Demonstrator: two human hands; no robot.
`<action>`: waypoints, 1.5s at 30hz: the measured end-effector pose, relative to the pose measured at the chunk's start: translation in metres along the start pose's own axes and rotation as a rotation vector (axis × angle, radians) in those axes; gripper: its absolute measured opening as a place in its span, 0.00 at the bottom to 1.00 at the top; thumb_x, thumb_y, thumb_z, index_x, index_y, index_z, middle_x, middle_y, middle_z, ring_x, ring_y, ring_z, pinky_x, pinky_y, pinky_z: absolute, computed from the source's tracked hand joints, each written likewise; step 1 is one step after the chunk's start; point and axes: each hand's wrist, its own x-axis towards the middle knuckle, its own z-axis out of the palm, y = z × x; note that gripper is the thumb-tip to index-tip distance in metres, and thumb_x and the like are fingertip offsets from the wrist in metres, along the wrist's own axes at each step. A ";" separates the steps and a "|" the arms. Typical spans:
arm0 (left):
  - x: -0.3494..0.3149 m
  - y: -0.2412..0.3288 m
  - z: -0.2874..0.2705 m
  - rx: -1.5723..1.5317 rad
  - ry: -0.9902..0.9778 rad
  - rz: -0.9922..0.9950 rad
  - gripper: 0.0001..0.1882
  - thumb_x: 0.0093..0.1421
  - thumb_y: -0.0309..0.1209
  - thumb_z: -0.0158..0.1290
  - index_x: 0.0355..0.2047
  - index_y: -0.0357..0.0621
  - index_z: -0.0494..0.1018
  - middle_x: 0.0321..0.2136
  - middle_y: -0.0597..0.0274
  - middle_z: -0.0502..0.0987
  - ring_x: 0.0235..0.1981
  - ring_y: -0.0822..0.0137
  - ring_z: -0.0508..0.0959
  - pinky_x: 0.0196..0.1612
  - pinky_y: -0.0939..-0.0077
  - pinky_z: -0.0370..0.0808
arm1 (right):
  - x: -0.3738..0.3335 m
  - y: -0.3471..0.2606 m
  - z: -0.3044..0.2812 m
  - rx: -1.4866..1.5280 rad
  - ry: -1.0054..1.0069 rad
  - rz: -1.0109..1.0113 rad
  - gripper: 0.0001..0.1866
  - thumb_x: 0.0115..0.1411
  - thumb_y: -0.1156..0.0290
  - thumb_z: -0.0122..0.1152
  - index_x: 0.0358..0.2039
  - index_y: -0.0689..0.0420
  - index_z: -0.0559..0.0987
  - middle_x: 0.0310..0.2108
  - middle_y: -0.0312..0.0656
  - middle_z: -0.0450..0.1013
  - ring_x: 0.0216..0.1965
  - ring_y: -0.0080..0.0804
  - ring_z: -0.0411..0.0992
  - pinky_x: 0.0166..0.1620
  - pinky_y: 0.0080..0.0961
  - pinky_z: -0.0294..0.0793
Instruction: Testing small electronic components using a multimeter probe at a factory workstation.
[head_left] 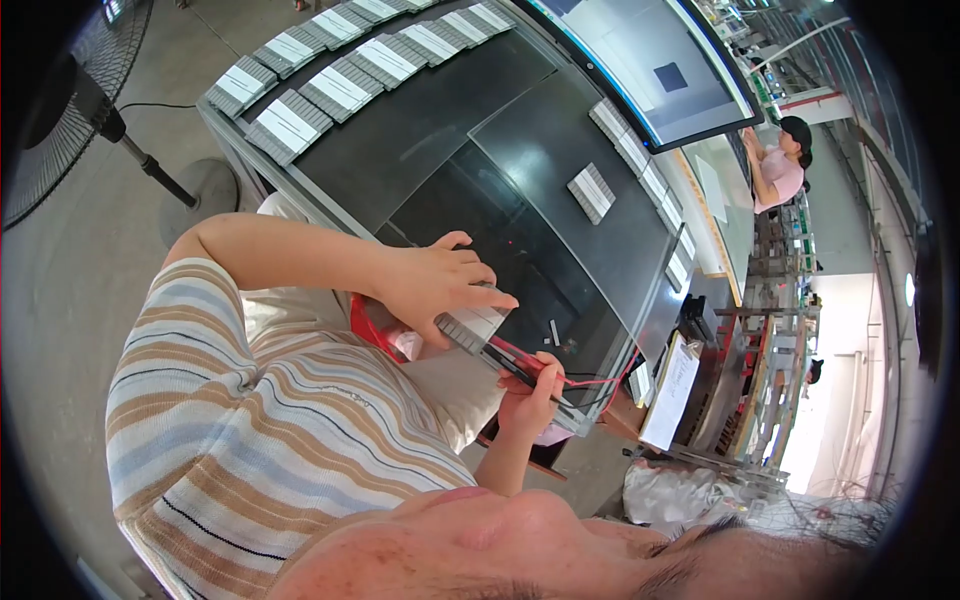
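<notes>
A small block of grey slats with a white face (pixel 468 330) is gripped by my left hand (pixel 430 285), its fingers spread over the top and the thumb underneath. The block is tilted at the near edge of the dark table. My right hand (pixel 530 400) is closed round two slim probes, a red one (pixel 512 350) and a black one (pixel 508 366). Their tips reach the near end of the block; whether they touch it I cannot tell. Red and black wires trail from the probes to the right. Past my left hand lie small pale pieces (pixel 555 333) on the dark glass.
Similar slatted blocks (pixel 288 126) stand in two rows along the table's far left. More line the right side below a large monitor (pixel 660 75), with a single block (pixel 592 193) apart. A floor fan (pixel 150 165) stands left. Another person (pixel 778 165) sits at a far-right bench.
</notes>
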 end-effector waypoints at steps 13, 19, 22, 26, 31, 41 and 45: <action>0.055 -0.164 -0.131 0.642 0.068 -0.431 0.46 0.37 0.45 0.58 0.56 0.58 0.49 0.41 0.54 0.66 0.46 0.55 0.64 0.49 0.55 0.51 | 0.011 -0.002 -0.004 -0.080 0.100 0.024 0.13 0.60 0.64 0.41 0.35 0.62 0.65 0.23 0.46 0.70 0.17 0.36 0.70 0.18 0.23 0.72; 0.086 -0.230 -0.145 0.623 -0.074 -0.647 0.48 0.37 0.44 0.59 0.57 0.61 0.46 0.49 0.55 0.61 0.50 0.55 0.62 0.51 0.53 0.49 | 0.008 -0.001 -0.008 -0.146 0.035 0.014 0.11 0.58 0.69 0.43 0.34 0.65 0.67 0.27 0.48 0.69 0.21 0.37 0.71 0.23 0.25 0.74; 0.094 -0.252 -0.142 0.585 -0.105 -0.646 0.49 0.37 0.45 0.59 0.58 0.61 0.44 0.52 0.55 0.58 0.52 0.55 0.60 0.50 0.54 0.50 | 0.007 -0.002 -0.009 -0.136 -0.010 0.032 0.12 0.59 0.68 0.43 0.35 0.65 0.67 0.28 0.48 0.69 0.21 0.36 0.71 0.25 0.25 0.74; 0.105 -0.269 -0.151 0.477 -0.188 -0.665 0.50 0.37 0.45 0.59 0.58 0.60 0.43 0.54 0.55 0.55 0.54 0.57 0.58 0.51 0.54 0.49 | 0.008 -0.005 -0.008 -0.170 -0.024 0.051 0.12 0.59 0.68 0.43 0.35 0.66 0.67 0.27 0.49 0.70 0.22 0.35 0.72 0.26 0.26 0.73; 0.106 -0.269 -0.155 0.453 -0.221 -0.663 0.51 0.37 0.50 0.59 0.58 0.61 0.42 0.54 0.58 0.55 0.54 0.55 0.58 0.52 0.51 0.50 | 0.009 -0.009 -0.004 -0.166 -0.019 0.084 0.13 0.59 0.67 0.43 0.34 0.66 0.67 0.26 0.49 0.71 0.22 0.34 0.71 0.26 0.25 0.73; 0.099 -0.268 -0.126 0.705 -0.085 -0.444 0.24 0.47 0.34 0.53 0.46 0.49 0.64 0.42 0.63 0.69 0.47 0.65 0.66 0.50 0.64 0.54 | 0.012 -0.010 -0.006 -0.173 -0.081 0.034 0.13 0.59 0.66 0.44 0.34 0.66 0.68 0.23 0.49 0.72 0.21 0.31 0.70 0.26 0.23 0.71; 0.106 -0.290 -0.128 0.728 -0.010 -0.368 0.22 0.48 0.30 0.51 0.46 0.50 0.64 0.42 0.65 0.69 0.46 0.67 0.67 0.50 0.66 0.54 | 0.010 -0.009 -0.006 -0.166 -0.070 0.054 0.14 0.59 0.66 0.44 0.34 0.66 0.68 0.24 0.50 0.71 0.21 0.32 0.71 0.26 0.23 0.71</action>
